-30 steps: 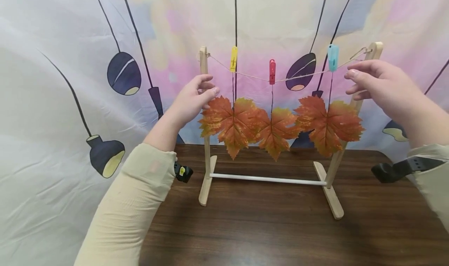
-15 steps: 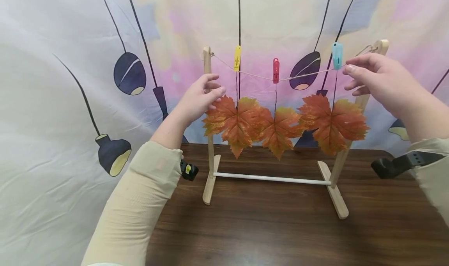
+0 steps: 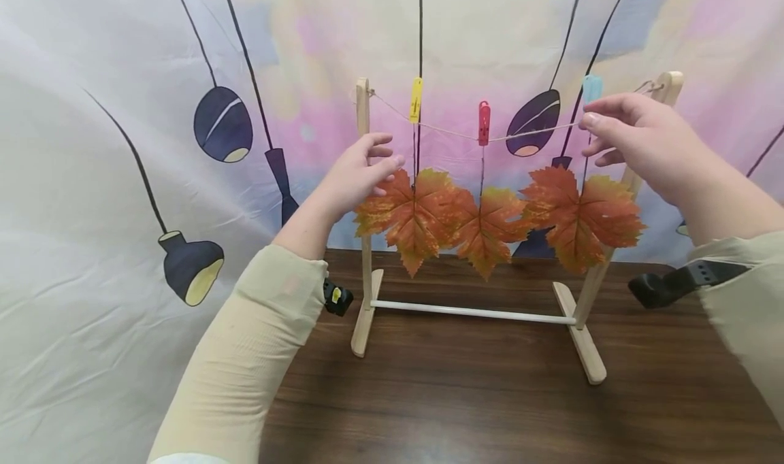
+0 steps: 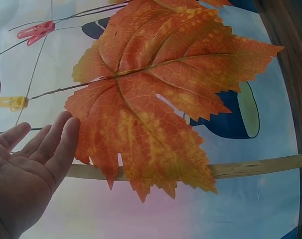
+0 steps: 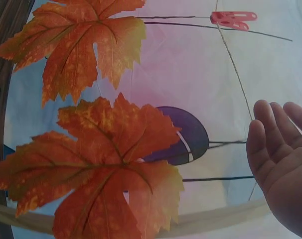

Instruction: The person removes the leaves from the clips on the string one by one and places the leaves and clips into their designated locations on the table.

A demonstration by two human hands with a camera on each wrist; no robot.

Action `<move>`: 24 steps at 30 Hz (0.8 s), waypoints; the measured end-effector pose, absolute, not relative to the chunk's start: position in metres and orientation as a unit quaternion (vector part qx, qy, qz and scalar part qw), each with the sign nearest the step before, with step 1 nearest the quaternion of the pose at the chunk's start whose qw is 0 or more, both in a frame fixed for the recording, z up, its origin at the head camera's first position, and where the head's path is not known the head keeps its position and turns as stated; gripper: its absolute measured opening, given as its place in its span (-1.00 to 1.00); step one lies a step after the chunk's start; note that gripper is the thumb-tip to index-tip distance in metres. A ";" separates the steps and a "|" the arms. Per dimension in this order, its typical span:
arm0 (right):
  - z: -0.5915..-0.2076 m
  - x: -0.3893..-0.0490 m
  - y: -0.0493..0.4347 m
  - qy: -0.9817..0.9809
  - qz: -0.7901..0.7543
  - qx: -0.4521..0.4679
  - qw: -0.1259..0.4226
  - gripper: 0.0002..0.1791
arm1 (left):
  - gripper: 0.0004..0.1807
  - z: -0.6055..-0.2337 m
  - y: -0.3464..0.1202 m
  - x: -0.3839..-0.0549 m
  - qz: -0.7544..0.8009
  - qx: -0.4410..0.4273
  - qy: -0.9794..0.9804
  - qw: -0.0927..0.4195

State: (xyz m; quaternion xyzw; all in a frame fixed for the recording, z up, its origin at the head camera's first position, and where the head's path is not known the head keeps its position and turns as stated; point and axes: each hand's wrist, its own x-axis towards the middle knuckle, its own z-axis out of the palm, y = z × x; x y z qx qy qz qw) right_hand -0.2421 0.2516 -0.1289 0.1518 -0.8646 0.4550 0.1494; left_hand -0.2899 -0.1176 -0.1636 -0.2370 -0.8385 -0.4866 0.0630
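Three orange-red artificial leaves hang by their stems from a twine line on a wooden stand. A yellow clothespin (image 3: 416, 101) holds the left leaf (image 3: 413, 216), a red clothespin (image 3: 484, 122) the middle leaf (image 3: 486, 229), and a blue clothespin (image 3: 592, 88) the right leaf (image 3: 578, 212). My left hand (image 3: 361, 178) is beside the left leaf's upper edge, fingers loosely spread and holding nothing. In front of the blue clothespin's lower part is my right hand (image 3: 637, 134), its fingers relaxed and its fingertips overlapping the line. In the right wrist view, that clothespin is hidden behind the hand.
The stand has two wooden posts (image 3: 366, 267) on flat feet, joined by a white rod (image 3: 471, 311) low over the dark wooden table (image 3: 453, 389). Behind it hangs a cloth backdrop (image 3: 484, 22) with painted lamps.
My right hand has moved left from the right post to the blue clothespin, now covering its lower part. My left hand has shifted slightly right, further over the left leaf's edge.
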 end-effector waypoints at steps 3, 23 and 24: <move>-0.128 -0.243 0.248 -0.862 0.460 0.155 0.146 -0.36 | -0.32 -0.165 -0.115 -0.291 -0.485 -0.238 -0.839 0.062; -0.122 -0.246 0.229 -0.845 0.483 0.180 0.141 -0.39 | -0.30 -0.167 -0.096 -0.283 -0.513 -0.256 -0.818 0.042; -0.122 -0.245 0.227 -0.846 0.482 0.180 0.140 -0.39 | -0.29 -0.167 -0.095 -0.283 -0.515 -0.258 -0.816 0.042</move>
